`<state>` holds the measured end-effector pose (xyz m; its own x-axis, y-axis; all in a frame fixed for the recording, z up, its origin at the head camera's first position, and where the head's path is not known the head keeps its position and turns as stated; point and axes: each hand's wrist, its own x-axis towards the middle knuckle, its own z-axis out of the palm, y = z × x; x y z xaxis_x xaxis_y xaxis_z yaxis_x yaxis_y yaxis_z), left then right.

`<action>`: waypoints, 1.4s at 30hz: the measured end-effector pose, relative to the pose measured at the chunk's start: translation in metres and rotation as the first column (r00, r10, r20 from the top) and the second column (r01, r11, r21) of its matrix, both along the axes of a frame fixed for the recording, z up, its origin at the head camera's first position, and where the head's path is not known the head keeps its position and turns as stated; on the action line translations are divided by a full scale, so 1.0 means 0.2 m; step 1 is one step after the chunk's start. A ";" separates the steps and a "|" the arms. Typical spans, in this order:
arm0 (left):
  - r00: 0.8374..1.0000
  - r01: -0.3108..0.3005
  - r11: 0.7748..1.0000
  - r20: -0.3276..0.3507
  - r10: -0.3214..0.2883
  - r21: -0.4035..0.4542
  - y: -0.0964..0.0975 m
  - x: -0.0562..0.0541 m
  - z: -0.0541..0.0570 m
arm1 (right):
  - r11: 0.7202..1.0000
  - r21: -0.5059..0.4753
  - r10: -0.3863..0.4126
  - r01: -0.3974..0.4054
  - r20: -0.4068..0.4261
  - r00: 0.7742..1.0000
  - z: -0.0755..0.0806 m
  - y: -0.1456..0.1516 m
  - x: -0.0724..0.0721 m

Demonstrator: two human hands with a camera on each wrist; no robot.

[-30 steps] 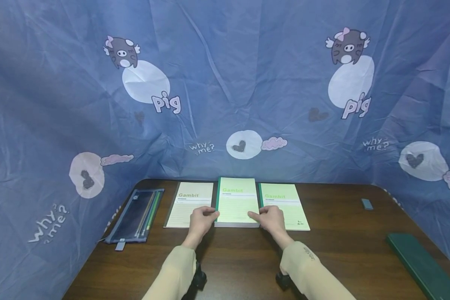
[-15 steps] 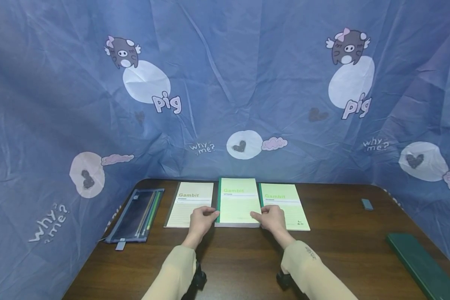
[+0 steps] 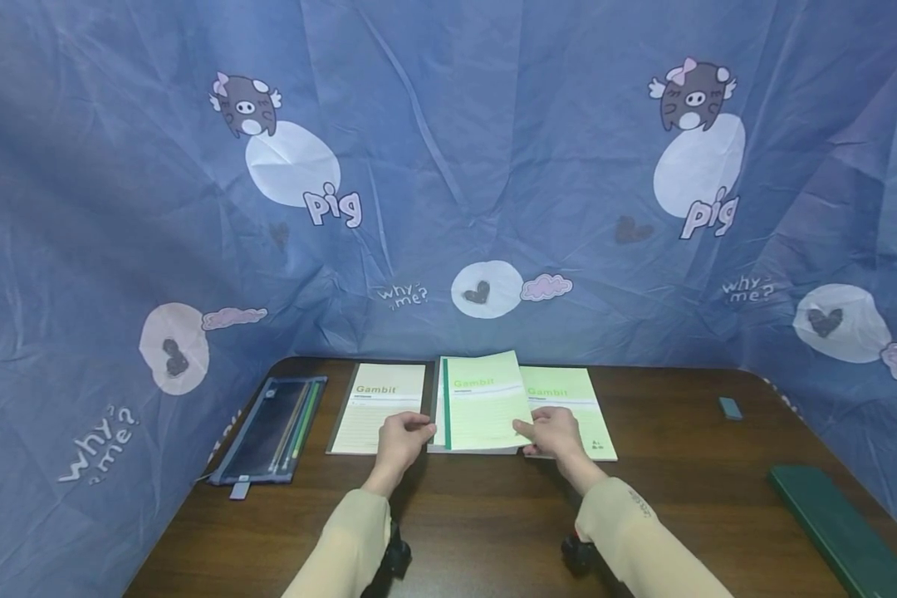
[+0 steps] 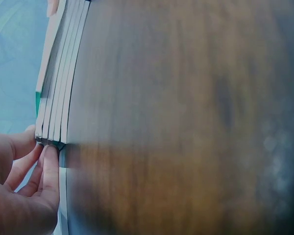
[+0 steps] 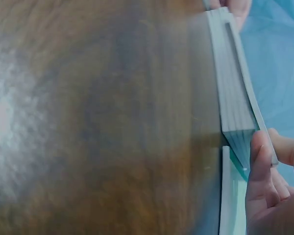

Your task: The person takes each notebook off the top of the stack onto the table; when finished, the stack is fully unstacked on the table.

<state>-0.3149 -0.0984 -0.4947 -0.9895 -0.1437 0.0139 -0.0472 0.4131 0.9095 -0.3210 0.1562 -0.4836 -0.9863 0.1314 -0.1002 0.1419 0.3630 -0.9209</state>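
A pale green Gambit notebook (image 3: 486,411) with a green spine lies turned slightly askew on top of a stack of notebooks (image 4: 61,73) in the middle. Its right side is lifted off the stack, as the right wrist view shows. My right hand (image 3: 556,436) pinches its lower right edge between thumb and fingers. At the stack's lower left corner my left hand (image 3: 402,442) holds the spine side, thumb near the top and fingers against the side. The lower covers are mostly hidden. To the left lies a cream notebook (image 3: 387,394), to the right another green notebook (image 3: 571,390), partly covered by my right hand.
A blue mesh pencil case (image 3: 254,432) with pencils lies at the table's left. On the right are a small blue-grey block (image 3: 731,408) and a long dark green case (image 3: 837,523). A blue printed curtain (image 3: 448,166) hangs behind the brown table (image 3: 486,531).
The top notebook has come away from the stack's alignment, shifting and tilting to the right as my right hand moved right with it. My left hand has stayed at the stack's left side.
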 end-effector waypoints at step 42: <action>1.000 0.000 1.000 -0.023 -0.001 -0.024 0.00 -0.01 0.00 | 0.995 -0.093 -0.009 0.023 0.146 0.989 0.15 1.04 0.09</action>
<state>-0.3160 -0.0987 -0.4951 -0.9890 -0.1424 0.0397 -0.0265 0.4351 0.9000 -0.3036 0.3644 -0.4530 -0.9583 0.1302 -0.2545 0.2814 0.2720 -0.9202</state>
